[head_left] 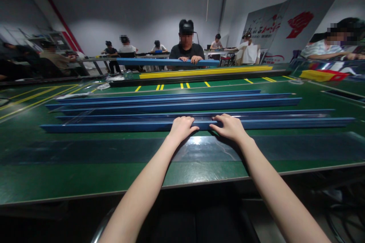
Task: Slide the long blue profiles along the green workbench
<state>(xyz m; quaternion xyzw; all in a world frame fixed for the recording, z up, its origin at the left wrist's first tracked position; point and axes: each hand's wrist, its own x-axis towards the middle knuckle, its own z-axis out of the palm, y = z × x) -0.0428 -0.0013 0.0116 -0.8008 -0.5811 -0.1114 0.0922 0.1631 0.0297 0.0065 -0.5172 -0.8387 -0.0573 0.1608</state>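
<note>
Across the green table lies a long blue U-shaped channel strip (128, 125), the nearest of several. My left hand (182, 125) grips its near wall just left of the middle, fingers over the top and thumb on the side facing me. A short way to the right, my right hand (228, 125) holds the same wall in a like manner. The fingertips of both hands are partly hidden inside the channel. Flat on the table under my forearms is a long clear plastic strip (108, 150), with light glaring off its middle.
More blue channels (182, 105) lie parallel just beyond. Farther off are a yellow strip (205, 72) and a black strip (159, 79). Opposite, a person (186, 51) holds another blue strip (159, 62). A yellow and red tray (322, 76) stands at right. The table edge (205, 180) runs below my forearms.
</note>
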